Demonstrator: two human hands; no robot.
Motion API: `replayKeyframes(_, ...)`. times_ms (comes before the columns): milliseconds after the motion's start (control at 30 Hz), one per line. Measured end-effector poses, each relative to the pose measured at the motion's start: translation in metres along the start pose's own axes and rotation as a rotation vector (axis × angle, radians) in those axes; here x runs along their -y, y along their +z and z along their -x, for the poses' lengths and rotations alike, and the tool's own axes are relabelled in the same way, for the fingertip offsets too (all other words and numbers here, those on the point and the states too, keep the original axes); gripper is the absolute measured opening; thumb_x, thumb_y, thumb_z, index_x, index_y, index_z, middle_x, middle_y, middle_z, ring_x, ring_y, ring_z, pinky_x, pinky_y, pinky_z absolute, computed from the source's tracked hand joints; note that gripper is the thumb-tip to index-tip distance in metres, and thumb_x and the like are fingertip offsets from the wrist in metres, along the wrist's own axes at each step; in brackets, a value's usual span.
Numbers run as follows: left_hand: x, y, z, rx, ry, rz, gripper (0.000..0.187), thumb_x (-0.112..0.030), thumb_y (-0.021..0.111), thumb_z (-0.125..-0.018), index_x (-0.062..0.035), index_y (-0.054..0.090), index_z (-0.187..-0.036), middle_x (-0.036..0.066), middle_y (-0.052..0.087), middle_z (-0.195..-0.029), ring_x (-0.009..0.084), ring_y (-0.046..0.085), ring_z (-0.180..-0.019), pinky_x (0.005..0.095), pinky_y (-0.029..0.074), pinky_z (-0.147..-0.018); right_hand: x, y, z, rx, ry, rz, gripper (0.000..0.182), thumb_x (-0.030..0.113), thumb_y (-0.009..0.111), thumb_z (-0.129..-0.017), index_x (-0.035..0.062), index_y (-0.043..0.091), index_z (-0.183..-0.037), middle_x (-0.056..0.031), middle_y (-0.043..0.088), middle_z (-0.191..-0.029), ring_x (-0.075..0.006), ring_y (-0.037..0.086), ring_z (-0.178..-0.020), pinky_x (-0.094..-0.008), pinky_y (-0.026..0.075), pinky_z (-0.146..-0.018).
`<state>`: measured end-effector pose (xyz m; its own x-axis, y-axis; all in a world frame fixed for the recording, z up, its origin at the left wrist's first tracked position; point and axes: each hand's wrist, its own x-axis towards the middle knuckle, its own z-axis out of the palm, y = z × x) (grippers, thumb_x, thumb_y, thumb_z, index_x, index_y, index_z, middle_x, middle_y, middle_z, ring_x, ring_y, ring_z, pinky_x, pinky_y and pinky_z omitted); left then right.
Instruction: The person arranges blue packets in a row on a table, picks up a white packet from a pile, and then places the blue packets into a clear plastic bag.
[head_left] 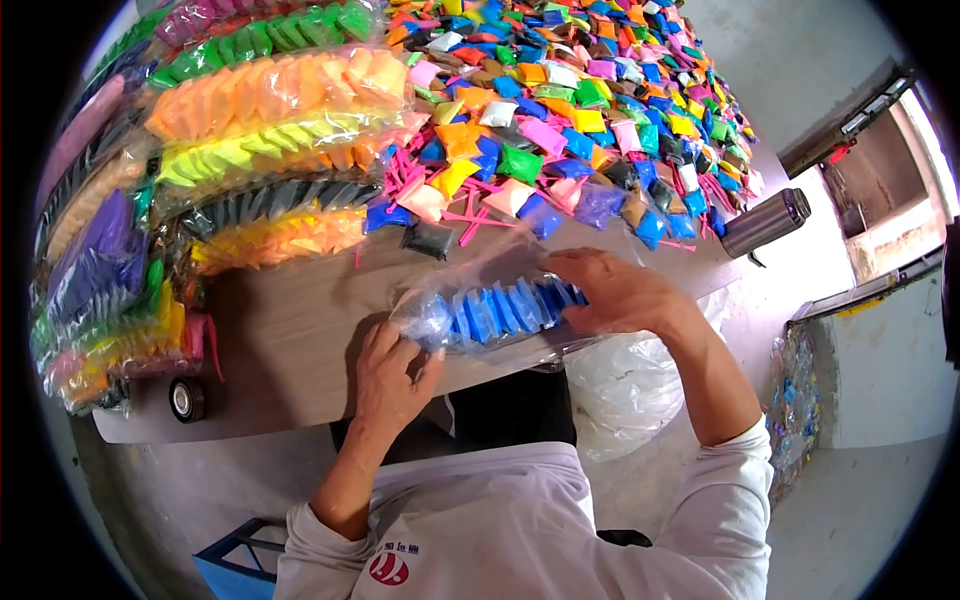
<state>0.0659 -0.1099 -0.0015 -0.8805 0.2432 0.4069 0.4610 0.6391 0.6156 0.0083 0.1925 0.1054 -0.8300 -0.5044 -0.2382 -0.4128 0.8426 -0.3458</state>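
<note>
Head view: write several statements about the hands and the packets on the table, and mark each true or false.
1. Both hands hold a clear bag of blue packets. True.
2. The left hand grips the bag's end nearest the tape roll. True.
3. The right hand rests on the metal flask. False: it is on the bag; the flask lies apart at the table's edge.
4. The bagged rows along the table are all blue. False: green, orange, yellow, black and purple show.
</note>
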Motion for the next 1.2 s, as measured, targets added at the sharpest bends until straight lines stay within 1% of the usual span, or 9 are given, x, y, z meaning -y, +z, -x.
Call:
replayKeyframes(167,0.001,0.0,0.0,0.03,-0.015,-0.009,0.019,-0.017,0.074,-0.08,-0.0003,0.069,-0.087,0.014,0.061,-0.103,0.0363,0.058,-0.098,0.0455,0.049,-0.085,0.023,-0.056,0.035,-0.091,-0.073,-0.254,0.038,-0.002,0.055,-0.089,-0.0037,0.061,-0.126,-0.0197,0.067,-0.122,-0.0332,0.065,-0.111,-0.0387,0.05,-0.098)
replayKeyframes(233,0.001,0.0,0.0,0.033,-0.012,-0.007,0.019,-0.017,0.074,-0.08,-0.0002,0.069,-0.089,0.014,0.061,-0.104,0.0362,0.058,-0.098,0.0453,0.049,-0.085,0.021,-0.062,0.051,-0.277,-0.177,-0.271,0.031,-0.005,0.052,-0.092,-0.0054,0.063,-0.121,-0.0191,0.071,-0.112,-0.0325,0.069,-0.103,-0.038,0.053,-0.091)
replayKeyframes(400,-0.001,-0.001,-0.002,0.016,-0.001,0.001,0.019,-0.016,0.074,-0.08,0.0001,0.069,-0.089,0.015,0.062,-0.104,0.0362,0.058,-0.098,0.0449,0.049,-0.085,0.026,-0.056,0.088,-0.408,-0.077,-0.513,0.03,-0.004,0.056,-0.084,-0.0014,0.07,-0.11,-0.0119,0.073,-0.101,-0.0201,0.068,-0.09,-0.0306,0.054,-0.078)
replayKeyframes(500,-0.001,-0.001,-0.003,0.006,0.009,0.014,0.019,-0.015,0.074,-0.08,0.0004,0.069,-0.089,0.015,0.062,-0.103,0.0364,0.058,-0.097,0.0451,0.049,-0.085,0.026,-0.037,0.099,-0.28,-0.036,-0.401,0.035,-0.007,0.058,-0.081,-0.001,0.068,-0.115,-0.0152,0.072,-0.106,-0.0238,0.069,-0.09,-0.032,0.055,-0.077)
replayKeyframes(567,0.0,-0.001,-0.002,0.009,0.014,0.003,0.019,-0.015,0.074,-0.08,0.0004,0.069,-0.09,0.015,0.062,-0.103,0.0365,0.058,-0.097,0.0451,0.049,-0.086,0.037,-0.025,0.1,-0.257,-0.046,-0.36,0.039,-0.008,0.059,-0.08,-0.0002,0.066,-0.118,-0.0162,0.068,-0.12,-0.0343,0.068,-0.099,-0.0395,0.057,-0.081)
replayKeyframes(733,-0.001,0.001,-0.003,-0.024,0.04,0.009,0.018,-0.015,0.074,-0.08,0.0004,0.069,-0.09,0.015,0.063,-0.104,0.0368,0.059,-0.097,0.0451,0.049,-0.086,0.056,-0.004,0.08,-0.32,-0.126,-0.186,0.037,-0.007,0.062,-0.078,-0.0014,0.063,-0.114,-0.0194,0.067,-0.116,-0.039,0.065,-0.102,-0.0443,0.055,-0.085)
replayKeyframes(833,-0.001,0.0,-0.001,-0.009,0.009,0.001,0.017,-0.014,0.074,-0.08,0.0003,0.07,-0.089,0.015,0.063,-0.104,0.0366,0.059,-0.097,0.0449,0.049,-0.086,0.043,0.009,0.055,-0.493,-0.081,0.087,0.03,-0.005,0.064,-0.078,-0.0023,0.061,-0.107,-0.0204,0.067,-0.107,-0.0404,0.065,-0.097,-0.0457,0.054,-0.082)
replayKeyframes(967,-0.003,-0.002,-0.003,0.003,0.0,-0.004,0.017,-0.014,0.073,-0.081,0.0004,0.069,-0.088,0.015,0.063,-0.104,0.0363,0.059,-0.096,0.0445,0.049,-0.085,0.023,0.009,0.035,-0.416,-0.008,0.164,0.025,0.007,0.075,-0.076,-0.0008,0.062,-0.095,-0.0183,0.064,-0.09,-0.0393,0.066,-0.089,-0.0461,0.054,-0.078)
replayKeyframes(1200,-0.001,-0.002,-0.003,-0.011,0.019,0.011,0.018,-0.017,0.073,-0.081,-0.0001,0.068,-0.083,0.014,0.062,-0.102,0.0359,0.058,-0.094,0.0453,0.048,-0.083,0.018,0.011,0.023,-0.273,0.081,0.271,0.027,0.013,0.079,-0.074,0.0013,0.064,-0.092,-0.0177,0.066,-0.09,-0.0369,0.069,-0.086,-0.0452,0.055,-0.076)
